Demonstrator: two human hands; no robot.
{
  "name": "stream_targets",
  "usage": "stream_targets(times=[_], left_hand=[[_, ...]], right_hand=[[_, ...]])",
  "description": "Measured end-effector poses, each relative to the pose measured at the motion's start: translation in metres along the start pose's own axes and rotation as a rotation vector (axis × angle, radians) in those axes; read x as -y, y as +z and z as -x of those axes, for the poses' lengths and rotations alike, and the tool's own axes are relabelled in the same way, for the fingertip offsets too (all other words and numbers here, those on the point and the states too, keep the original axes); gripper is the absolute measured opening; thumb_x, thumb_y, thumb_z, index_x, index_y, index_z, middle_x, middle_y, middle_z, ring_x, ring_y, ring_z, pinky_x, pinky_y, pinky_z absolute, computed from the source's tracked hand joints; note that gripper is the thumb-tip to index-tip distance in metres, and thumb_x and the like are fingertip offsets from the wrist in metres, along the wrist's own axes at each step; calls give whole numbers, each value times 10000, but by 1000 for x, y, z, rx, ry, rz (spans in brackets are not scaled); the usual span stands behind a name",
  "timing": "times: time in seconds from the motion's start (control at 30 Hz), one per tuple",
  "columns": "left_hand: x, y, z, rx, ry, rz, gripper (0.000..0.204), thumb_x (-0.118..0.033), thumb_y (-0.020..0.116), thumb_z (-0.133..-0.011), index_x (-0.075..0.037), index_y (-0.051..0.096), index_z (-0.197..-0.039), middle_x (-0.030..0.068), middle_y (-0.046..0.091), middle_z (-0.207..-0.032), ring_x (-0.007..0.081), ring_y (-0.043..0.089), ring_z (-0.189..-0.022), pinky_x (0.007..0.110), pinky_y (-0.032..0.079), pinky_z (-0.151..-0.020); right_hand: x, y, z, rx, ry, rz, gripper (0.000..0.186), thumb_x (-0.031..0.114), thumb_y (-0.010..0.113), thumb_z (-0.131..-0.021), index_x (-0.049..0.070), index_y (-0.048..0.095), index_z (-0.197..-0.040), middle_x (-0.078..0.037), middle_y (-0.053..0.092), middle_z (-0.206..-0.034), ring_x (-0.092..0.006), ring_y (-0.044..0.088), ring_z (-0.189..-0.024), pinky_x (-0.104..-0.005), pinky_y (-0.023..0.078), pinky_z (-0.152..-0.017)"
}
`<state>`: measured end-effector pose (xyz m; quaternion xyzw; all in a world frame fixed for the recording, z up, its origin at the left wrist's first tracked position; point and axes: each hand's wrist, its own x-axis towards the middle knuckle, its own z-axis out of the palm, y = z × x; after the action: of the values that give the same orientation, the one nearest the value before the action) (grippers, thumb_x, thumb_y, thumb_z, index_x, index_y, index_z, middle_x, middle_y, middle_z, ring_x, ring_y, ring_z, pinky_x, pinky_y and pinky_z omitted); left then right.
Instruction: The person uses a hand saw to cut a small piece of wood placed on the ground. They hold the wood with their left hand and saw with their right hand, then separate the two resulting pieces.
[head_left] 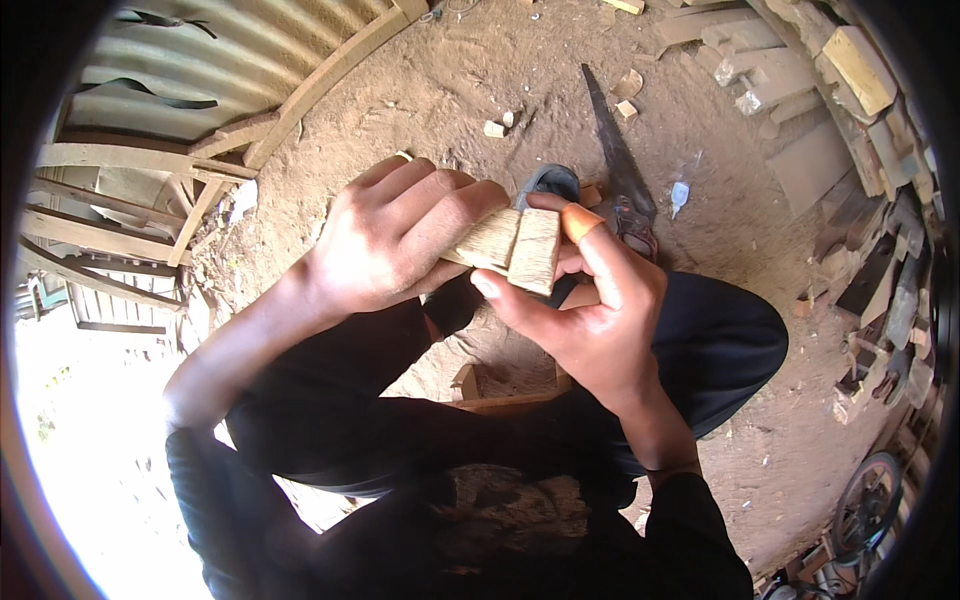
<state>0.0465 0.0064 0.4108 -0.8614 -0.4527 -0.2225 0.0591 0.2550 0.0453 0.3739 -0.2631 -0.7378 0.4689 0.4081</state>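
My left hand (385,240) is wrapped round a pale length of wood (485,240), held up above my lap. At its right end sits a short wooden block (535,250), with a dark line between the two; I cannot tell whether they are joined. The thumb and fingers of my right hand (600,310) close on this block from the right. An orange wrap (580,221) covers part of a finger on that hand. Just beyond the hands lies a handsaw (612,145) on the dirt floor, its dark blade pointing away from me.
My dark-clad knee (715,340) is bent below the right hand. Stacked wood offcuts (770,75) line the far right, and a wheel (868,505) stands at the lower right. A timber frame with corrugated sheet (235,60) fills the far left. Small wood scraps (494,129) dot the floor.
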Motion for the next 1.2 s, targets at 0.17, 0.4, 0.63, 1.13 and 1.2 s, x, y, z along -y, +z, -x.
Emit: stream_targets(times=[0.17,0.4,0.63,1.13,1.2], left_hand=[[7,12,6,-47,-46,163,542,-197,769,-621,-24,582,-1099,108,619,-931,296,634,-769,393,523,-654],[-7,12,-3,-2,-25,85,439,-191,720,-707,3,583,-1076,98,580,-823,281,626,-690,379,523,-581],[-13,8,-10,-25,-21,95,468,-204,751,-698,13,571,-1071,98,559,-775,251,611,-619,351,525,-544],[-1,11,3,-38,-147,285,519,-171,790,-634,-34,587,-1091,95,632,-889,261,668,-743,351,547,-624],[0,11,3,-39,-140,292,518,-182,793,-641,-40,587,-1094,97,637,-902,265,670,-763,357,548,-639]], right_hand=[[0,6,-4,-124,-175,208,708,200,885,-678,-73,551,-1240,-166,660,-1027,-191,686,-850,-271,575,-653],[-2,11,-3,-182,-144,140,844,339,815,-773,-116,408,-1356,-184,640,-903,-225,665,-745,-307,550,-645],[-12,3,-2,-217,-133,-19,478,337,519,-989,-79,533,-1224,-95,603,-714,-141,608,-584,-260,486,-516],[-24,-20,-16,152,516,-1147,679,536,285,-1005,-54,616,-1055,-91,577,-597,-174,526,-440,-273,425,-405],[-25,-20,-16,158,509,-1151,689,541,279,-1005,-59,615,-1054,-86,571,-594,-173,522,-440,-274,424,-407]])
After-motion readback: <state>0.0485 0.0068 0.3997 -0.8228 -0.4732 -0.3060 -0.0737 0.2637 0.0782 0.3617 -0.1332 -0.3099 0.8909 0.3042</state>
